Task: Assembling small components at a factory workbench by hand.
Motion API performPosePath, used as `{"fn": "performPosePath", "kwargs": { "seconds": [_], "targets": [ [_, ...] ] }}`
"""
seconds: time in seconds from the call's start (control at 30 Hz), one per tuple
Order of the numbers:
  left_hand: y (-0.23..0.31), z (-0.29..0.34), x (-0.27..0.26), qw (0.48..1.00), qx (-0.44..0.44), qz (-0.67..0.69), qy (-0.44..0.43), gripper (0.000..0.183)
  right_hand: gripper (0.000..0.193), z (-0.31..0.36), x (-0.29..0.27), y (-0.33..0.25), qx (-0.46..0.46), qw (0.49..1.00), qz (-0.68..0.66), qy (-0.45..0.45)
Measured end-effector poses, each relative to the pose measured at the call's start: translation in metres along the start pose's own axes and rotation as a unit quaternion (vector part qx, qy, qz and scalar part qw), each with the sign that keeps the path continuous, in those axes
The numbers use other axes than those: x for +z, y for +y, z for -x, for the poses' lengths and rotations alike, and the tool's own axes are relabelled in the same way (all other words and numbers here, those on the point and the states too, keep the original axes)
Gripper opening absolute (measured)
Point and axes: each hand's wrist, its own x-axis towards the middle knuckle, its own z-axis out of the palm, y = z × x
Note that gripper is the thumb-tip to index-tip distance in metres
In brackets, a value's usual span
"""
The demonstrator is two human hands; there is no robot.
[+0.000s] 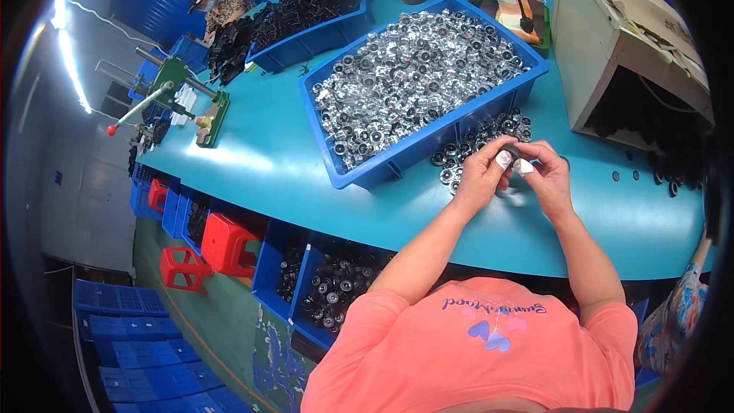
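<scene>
Dark-blue cursive lettering (493,307), upside down, on a coral T-shirt (451,359)

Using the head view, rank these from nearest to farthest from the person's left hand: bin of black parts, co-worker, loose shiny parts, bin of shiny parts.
From the left hand:
1. Loose shiny parts, on the table right beside it.
2. Bin of shiny parts, just beyond them.
3. Bin of black parts, farther back, to the left.
4. Co-worker, behind that bin, upper left.
</scene>
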Motion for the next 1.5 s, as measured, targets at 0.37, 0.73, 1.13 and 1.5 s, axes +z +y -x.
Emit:
{"fn": "performPosePath", "kwargs": {
  "seconds": [0.37,0.73,1.13,1.5],
  "targets": [
    [-0.007,0.003,0.005,0.990,0.107,-0.075,0.057,0.027,0.035,0.004,0.005,0.016,-0.004,0.998,-0.069,0.009],
    [0.003,0.006,0.021,0.993,0.100,-0.066,-0.012,0.055,0.040,-0.004,-0.013,0.014,0.129,0.985,-0.112,0.021],
    [0.010,0.007,0.023,0.912,0.211,-0.351,0.017,0.059,0.023,-0.006,-0.004,0.003,0.152,0.982,-0.106,0.037],
    [0.012,0.005,0.021,0.999,0.040,0.007,0.005,0.057,0.025,-0.010,-0.011,-0.008,0.200,0.942,-0.267,-0.031]
  ]
}}
